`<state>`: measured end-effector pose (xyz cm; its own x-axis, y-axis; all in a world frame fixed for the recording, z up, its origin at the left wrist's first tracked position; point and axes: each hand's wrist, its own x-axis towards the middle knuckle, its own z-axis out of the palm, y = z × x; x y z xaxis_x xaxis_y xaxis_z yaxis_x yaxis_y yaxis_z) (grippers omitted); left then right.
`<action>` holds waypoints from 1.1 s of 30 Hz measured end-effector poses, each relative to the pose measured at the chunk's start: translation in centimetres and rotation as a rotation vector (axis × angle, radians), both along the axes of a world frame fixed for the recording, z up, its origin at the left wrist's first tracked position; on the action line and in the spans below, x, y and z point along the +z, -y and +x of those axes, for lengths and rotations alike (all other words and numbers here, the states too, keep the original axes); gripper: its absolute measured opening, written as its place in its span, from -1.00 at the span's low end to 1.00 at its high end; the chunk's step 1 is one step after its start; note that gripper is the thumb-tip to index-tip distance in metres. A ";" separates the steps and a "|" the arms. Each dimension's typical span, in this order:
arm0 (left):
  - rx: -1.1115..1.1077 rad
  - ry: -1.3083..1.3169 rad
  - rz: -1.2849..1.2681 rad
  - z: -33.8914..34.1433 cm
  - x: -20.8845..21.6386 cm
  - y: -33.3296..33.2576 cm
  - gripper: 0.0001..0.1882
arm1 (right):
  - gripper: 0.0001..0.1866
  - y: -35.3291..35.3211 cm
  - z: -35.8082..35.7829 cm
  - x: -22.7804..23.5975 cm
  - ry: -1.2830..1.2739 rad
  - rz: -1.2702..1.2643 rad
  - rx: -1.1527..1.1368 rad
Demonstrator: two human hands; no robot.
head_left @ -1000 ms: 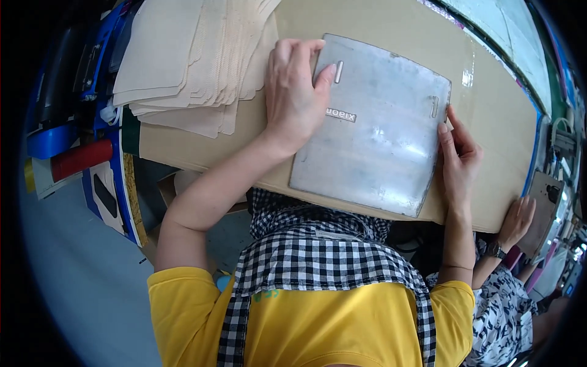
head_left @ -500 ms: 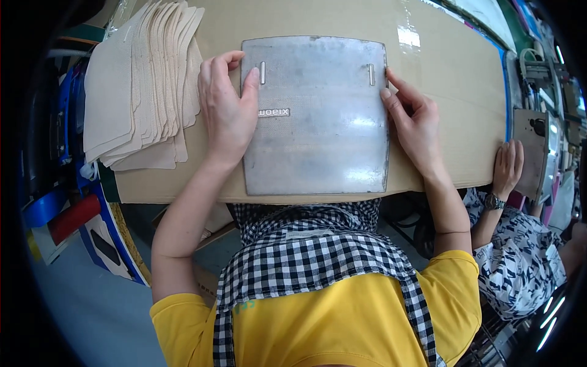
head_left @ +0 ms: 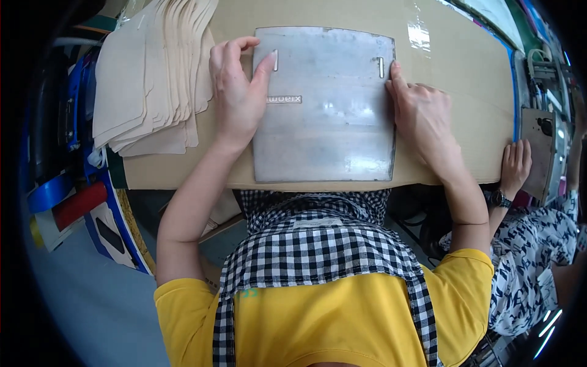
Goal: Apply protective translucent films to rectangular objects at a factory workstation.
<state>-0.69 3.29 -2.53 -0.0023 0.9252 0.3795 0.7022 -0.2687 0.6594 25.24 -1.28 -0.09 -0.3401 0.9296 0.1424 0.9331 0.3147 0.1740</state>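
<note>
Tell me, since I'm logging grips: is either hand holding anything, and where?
Nothing is lifted. Left hand and right hand press on the metal plate's left and right edges, flat on the table.

A small factory or garment workshop is showing here. A stack of cut beige fabric pieces (head_left: pixel 150 79) is lying on a long tan workbench (head_left: pixel 465 116), a grey metal template plate (head_left: pixel 327 104) is resting on it, and a second person's hand (head_left: pixel 516 165) is working alongside.

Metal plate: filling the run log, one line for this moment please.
left hand: flat on metal plate | right hand: at plate's right edge | fabric stack: left
</note>
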 end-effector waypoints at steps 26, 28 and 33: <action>-0.384 0.899 -0.650 -0.9 2.8 6.8 -0.36 | -0.46 -7.4 2.0 8.7 -1.166 -0.128 0.236; -0.538 1.062 -0.762 0.0 3.7 5.3 -0.46 | -0.37 -8.4 2.8 10.0 -1.115 0.132 0.192; -0.347 1.278 -0.595 -4.2 7.0 -7.5 -0.60 | -0.38 -5.3 4.2 10.8 -1.278 0.156 0.086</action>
<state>-4.86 10.76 4.51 0.2147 0.9662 -0.1430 -0.4814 0.2321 0.8452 29.42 4.04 10.72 0.0596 0.8560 0.5135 0.4420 0.4386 -0.7825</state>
